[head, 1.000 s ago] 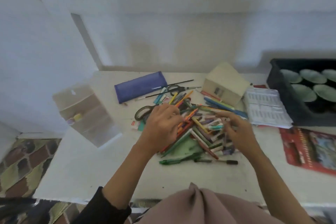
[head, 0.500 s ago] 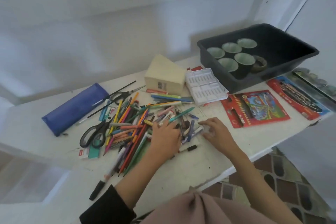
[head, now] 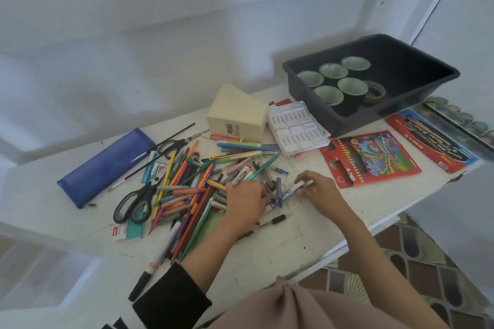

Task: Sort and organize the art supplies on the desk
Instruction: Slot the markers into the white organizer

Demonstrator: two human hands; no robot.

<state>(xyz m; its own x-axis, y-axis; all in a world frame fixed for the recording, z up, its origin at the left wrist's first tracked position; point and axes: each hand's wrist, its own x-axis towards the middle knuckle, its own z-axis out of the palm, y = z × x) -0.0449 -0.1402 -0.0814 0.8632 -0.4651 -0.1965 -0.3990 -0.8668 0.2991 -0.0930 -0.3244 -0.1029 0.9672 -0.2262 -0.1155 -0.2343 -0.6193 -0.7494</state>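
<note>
A loose heap of coloured pencils, pens and markers (head: pixel 187 184) covers the middle of the white desk (head: pixel 280 246). My left hand (head: pixel 244 201) lies palm down on the right end of the heap, fingers curled among the pens. My right hand (head: pixel 318 188) pinches a white marker (head: pixel 295 187) at the heap's right edge. Black-handled scissors (head: pixel 135 204) lie at the heap's left. A second pair of scissors (head: pixel 173 144) lies further back. A blue pencil case (head: pixel 107 165) sits at the left.
A cream box (head: pixel 236 115) and a white plastic palette (head: pixel 295 128) stand behind the heap. A black tub (head: pixel 417 88) holds several green cups and a tape roll. Two red pencil packs (head: pixel 371 159) (head: pixel 433 139) lie at the right, near the desk's edge.
The view swung from the left of the desk to the right, bringing the tub and red packs into view. My right hand moved to the heap's right edge and closed on a white marker.
</note>
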